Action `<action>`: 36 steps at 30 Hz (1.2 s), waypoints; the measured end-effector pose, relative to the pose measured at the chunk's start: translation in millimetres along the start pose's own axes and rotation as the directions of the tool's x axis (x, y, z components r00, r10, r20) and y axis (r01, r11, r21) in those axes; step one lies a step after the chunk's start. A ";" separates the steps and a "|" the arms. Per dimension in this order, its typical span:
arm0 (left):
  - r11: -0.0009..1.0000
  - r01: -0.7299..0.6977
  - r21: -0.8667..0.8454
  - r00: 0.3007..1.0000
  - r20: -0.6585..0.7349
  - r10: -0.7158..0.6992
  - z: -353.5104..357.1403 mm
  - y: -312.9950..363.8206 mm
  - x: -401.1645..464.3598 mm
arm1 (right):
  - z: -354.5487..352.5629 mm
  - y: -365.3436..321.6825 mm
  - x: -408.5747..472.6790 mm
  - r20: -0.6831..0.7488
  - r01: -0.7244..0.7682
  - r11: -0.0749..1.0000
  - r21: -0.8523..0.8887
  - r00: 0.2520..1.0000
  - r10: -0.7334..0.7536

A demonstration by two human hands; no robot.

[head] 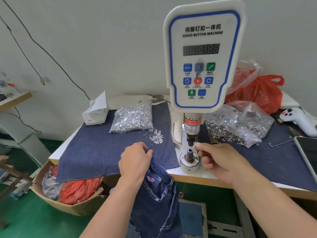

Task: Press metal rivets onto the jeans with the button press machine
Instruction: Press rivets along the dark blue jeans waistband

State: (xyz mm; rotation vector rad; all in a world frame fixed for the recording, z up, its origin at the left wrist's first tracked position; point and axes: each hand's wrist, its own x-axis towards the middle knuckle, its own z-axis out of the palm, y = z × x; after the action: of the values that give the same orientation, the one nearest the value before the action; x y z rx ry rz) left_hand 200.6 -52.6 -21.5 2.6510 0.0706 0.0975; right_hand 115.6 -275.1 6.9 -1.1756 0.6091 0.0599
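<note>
The white servo button machine (202, 55) stands at the table's middle, its punch (190, 140) above the round lower die (189, 158). My right hand (217, 158) pinches a small metal piece at its fingertips right beside the punch, just above the die. My left hand (135, 160) rests with curled fingers on the dark jeans (157, 200), which hang over the table's front edge. Whether the left fingers hold a rivet I cannot tell. A small heap of loose rivets (156, 139) lies on the denim mat (103, 148) just beyond my left hand.
A bag of silver rivets (133, 120) and a tissue box (96, 111) sit at the back left. An open bag of metal rings (238, 125), a red plastic bag (259, 93), a white controller (298, 118) and a tablet (308, 153) lie right. A cardboard box (68, 194) stands below.
</note>
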 end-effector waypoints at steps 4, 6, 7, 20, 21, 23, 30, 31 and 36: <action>1.000 -0.002 0.004 1.000 0.025 0.002 0.5 -0.4 5.2 | 6.9 0.3 -5.7 0.106 -0.124 0.980 0.153 0.989 0.108; 1.000 -0.008 0.001 1.000 0.026 0.008 1.8 -0.7 6.1 | 9.0 -0.9 -5.6 0.125 -0.151 0.968 0.201 0.984 0.128; 1.000 -0.010 0.000 1.000 0.026 0.010 2.1 -0.6 6.6 | 9.9 -1.6 -5.7 0.131 -0.162 0.962 0.218 0.982 0.136; 0.994 -0.077 -0.080 0.996 0.035 0.080 -2.1 1.1 3.2 | 10.1 0.1 -10.9 0.164 -0.213 0.916 0.339 0.972 0.165; 0.988 -0.097 -0.118 0.994 0.032 0.101 -3.1 2.6 1.8 | 9.6 -0.3 -11.5 0.161 -0.208 0.919 0.334 0.974 0.162; 0.964 -0.140 -0.226 0.987 0.045 0.154 -5.1 8.0 -2.8 | 9.3 -0.4 -12.7 0.161 -0.209 0.920 0.331 0.973 0.163; 0.815 -0.208 -0.540 0.940 0.122 0.320 -2.8 30.6 -23.4 | 14.8 -2.5 -13.0 0.144 -0.215 0.906 0.366 0.974 0.173; 0.804 -0.213 -0.554 0.933 0.129 0.336 -3.0 32.7 -25.7 | 14.6 -3.2 -12.6 0.143 -0.215 0.905 0.368 0.974 0.173; 0.757 -0.215 -0.617 0.911 0.153 0.383 -6.1 39.7 -32.9 | 6.0 -2.1 -12.3 0.192 -0.203 0.914 0.352 0.971 0.142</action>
State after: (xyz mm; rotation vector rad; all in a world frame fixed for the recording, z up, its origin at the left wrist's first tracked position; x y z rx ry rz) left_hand 168.6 -86.9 0.6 1.9976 -0.4218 -0.1243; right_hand 108.5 -267.5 16.0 -0.7398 0.5499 0.1826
